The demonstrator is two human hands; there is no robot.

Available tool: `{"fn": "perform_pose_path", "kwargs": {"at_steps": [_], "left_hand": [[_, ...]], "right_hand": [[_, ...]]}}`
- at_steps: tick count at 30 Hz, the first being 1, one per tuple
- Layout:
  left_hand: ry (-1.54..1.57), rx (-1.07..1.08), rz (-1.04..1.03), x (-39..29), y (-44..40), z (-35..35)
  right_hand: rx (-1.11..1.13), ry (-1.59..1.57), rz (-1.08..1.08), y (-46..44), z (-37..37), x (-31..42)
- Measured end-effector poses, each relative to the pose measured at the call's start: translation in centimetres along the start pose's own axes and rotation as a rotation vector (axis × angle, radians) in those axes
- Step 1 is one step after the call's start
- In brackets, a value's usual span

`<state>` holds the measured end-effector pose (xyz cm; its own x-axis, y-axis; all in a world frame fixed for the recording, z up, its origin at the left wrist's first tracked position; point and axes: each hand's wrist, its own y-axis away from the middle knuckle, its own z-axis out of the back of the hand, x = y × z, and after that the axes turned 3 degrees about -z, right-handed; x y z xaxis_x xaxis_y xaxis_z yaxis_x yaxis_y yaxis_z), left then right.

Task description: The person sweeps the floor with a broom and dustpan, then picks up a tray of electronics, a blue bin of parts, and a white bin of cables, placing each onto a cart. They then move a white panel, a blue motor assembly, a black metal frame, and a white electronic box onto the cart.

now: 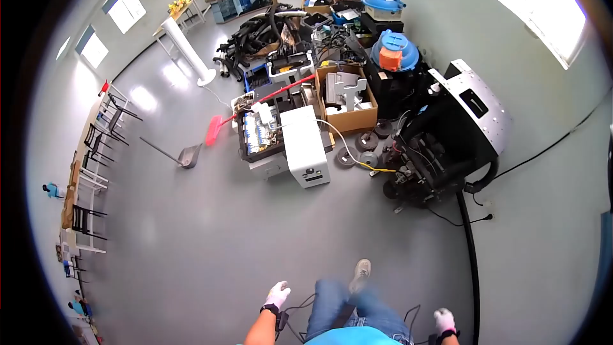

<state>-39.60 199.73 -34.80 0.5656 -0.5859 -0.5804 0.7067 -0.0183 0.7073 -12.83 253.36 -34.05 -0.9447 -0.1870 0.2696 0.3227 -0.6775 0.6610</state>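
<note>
My left hand, in a white glove with a black band at the wrist, hangs over the grey floor. Its fingers are loosely bent and a little apart, with nothing seen in them. On the other side, my right hand is low beside my body, also gloved in white and loosely curled; no object shows in it. Neither hand touches anything I can see. Between them are my jeans and one light shoe, with dark cables hanging near my body.
Ahead stand a white box-shaped machine, a cardboard box of parts and a large black machine. Black hoses are heaped behind. A red broom and a dustpan lie left of them. Chairs line the left wall.
</note>
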Motion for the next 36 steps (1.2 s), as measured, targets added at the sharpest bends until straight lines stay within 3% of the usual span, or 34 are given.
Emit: {"fn": "perform_pose_path", "kwargs": {"at_steps": [1,2,5,7,9,11,15,17,18,20,25,29,31,33,36], "left_hand": [[-0.015,0.010,0.006,-0.1,-0.1,0.6],[0.001,0.012,0.042,1.4,-0.4,1.4],[0.025,-0.069,0.228,1.3,1.1,4.9],[0.047,-0.100,0.220,9.1,-0.4,7.1],[-0.149,-0.091,0.331,8.8,-1.3,10.1],[-0.175,-0.060,0.435,7.4,-3.0,13.4],[-0.340,0.075,0.329,4.7,-13.2,22.0],[-0.065,-0.074,0.223,0.7,-19.7,25.3],[-0.040,-0.135,0.173,-4.8,-22.5,27.1],[0.107,-0.128,0.226,-7.4,-30.5,29.1],[0.228,-0.035,0.143,-14.5,-46.5,25.4],[0.110,0.121,0.080,-20.2,-54.1,19.8],[0.002,0.130,0.088,-23.3,-56.6,17.1],[0.137,0.110,0.176,-22.8,-59.4,13.7],[0.237,0.080,0.121,-25.7,-60.2,11.1]], "right_hand": [[0.018,-0.031,0.008,1.7,2.3,7.2],[-0.065,-0.049,0.152,-0.7,1.7,8.5],[0.033,-0.165,0.171,-2.9,2.0,18.6],[0.007,-0.074,0.222,-4.1,0.5,23.9],[0.056,-0.048,0.198,-5.3,-2.2,29.1],[0.097,-0.032,0.180,-5.4,-5.8,33.0],[0.112,0.084,0.209,-5.2,-14.4,41.5],[0.278,0.157,0.098,-3.6,-17.2,47.4],[0.335,0.208,0.083,-3.7,-18.6,49.8],[0.333,0.194,0.123,-3.8,-20.5,55.2],[0.329,0.184,0.285,-10.0,-25.4,63.4],[0.234,0.210,0.345,-17.7,-29.9,69.2],[0.256,0.194,0.308,-22.0,-32.3,71.8],[0.276,0.199,0.246,-25.1,-34.8,74.0],[0.372,-0.028,0.253,-27.2,-37.9,76.5]]}}
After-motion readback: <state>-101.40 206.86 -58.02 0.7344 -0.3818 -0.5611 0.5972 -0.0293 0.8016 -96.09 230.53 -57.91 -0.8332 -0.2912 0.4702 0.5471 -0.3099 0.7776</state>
